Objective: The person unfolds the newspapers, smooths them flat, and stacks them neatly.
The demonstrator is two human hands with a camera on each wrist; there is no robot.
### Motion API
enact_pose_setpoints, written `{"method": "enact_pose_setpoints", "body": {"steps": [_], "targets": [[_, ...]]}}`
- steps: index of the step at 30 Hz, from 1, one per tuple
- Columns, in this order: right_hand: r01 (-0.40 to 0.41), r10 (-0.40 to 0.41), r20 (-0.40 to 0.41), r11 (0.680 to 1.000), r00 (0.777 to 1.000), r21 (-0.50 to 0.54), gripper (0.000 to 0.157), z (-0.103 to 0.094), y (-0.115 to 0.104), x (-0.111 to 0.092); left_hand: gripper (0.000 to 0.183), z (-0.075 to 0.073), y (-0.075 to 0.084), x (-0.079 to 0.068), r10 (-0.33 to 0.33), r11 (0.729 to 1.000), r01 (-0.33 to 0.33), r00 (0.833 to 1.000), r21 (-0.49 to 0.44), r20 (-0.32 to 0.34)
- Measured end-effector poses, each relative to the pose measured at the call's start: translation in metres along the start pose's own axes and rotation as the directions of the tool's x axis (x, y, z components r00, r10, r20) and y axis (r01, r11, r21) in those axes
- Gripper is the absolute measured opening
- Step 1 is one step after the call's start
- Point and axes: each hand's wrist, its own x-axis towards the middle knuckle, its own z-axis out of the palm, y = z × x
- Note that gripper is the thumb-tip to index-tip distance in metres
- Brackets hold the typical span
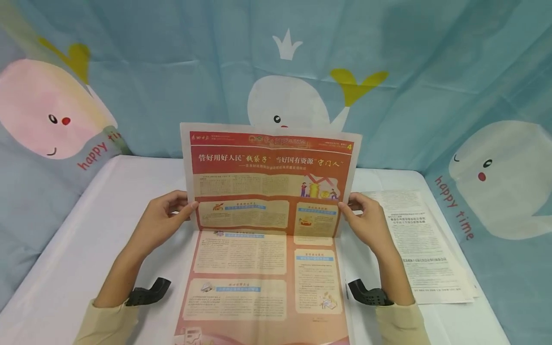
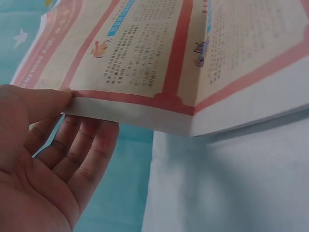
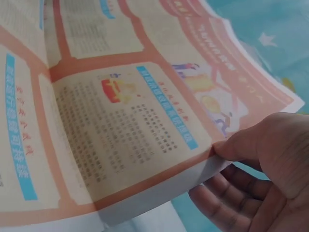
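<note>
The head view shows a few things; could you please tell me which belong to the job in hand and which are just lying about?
In hand:
red newspaper, upper part raised
left hand, pinching its left edge
right hand, pinching its right edge

Apparently just there:
printed sheets, flat at the right
blue patterned cloth, hanging behind

We see a white desk [image 1: 77, 273] filling much of the lower frame in the head view, its far edge running across the middle behind the raised page. At the bottom centre, we find the lower part of a red-and-cream newspaper [image 1: 269, 261] lying on it, the part above the fold lifted. At right, we notice black-on-white printed sheets [image 1: 424, 261] layered slightly askew.
</note>
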Motion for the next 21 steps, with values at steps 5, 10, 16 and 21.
{"method": "enact_pose_setpoints", "body": {"steps": [5, 10, 16, 21], "targets": [[0.002, -0.002, 0.015, 1.000, 1.000, 0.001, 0.027, 0.005, 0.005, 0.001, 0.035, 0.001, -0.004, 0.000, -0.037, 0.999, 0.037, 0.998, -0.001, 0.041], [-0.001, 0.001, 0.010, 0.999, 1.000, -0.033, 0.027, 0.008, 0.009, 0.002, 0.039, 0.003, -0.007, 0.001, -0.076, 0.997, 0.075, 0.994, 0.015, 0.080], [-0.012, 0.011, -0.028, 0.999, 1.000, -0.049, 0.028, 0.013, 0.012, 0.003, 0.044, 0.005, -0.010, 0.002, -0.133, 0.991, 0.129, 0.984, 0.038, 0.115], [-0.035, 0.034, -0.038, 0.999, 0.999, -0.030, 0.029, 0.018, 0.016, 0.004, 0.045, 0.007, -0.015, 0.003, -0.143, 0.990, 0.137, 0.977, 0.044, 0.161]]}}
